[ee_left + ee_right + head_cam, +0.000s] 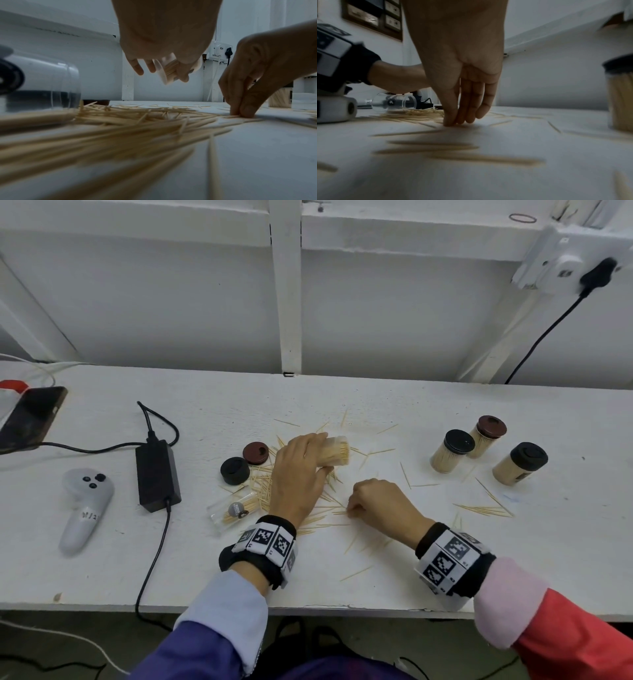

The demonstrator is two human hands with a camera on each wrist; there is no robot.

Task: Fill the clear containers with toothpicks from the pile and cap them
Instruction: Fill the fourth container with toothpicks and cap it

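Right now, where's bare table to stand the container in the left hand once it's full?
Bare strip between the loose toothpicks and the capped containers; also the back edge of the table. Crowded around the left hand: pile, loose caps.

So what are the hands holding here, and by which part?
Left hand grips the container around its body. Right hand pinches toothpicks on the table between fingertips.

left hand [301, 470] curled in a grip, right hand [380, 501] fingertips pinching downward
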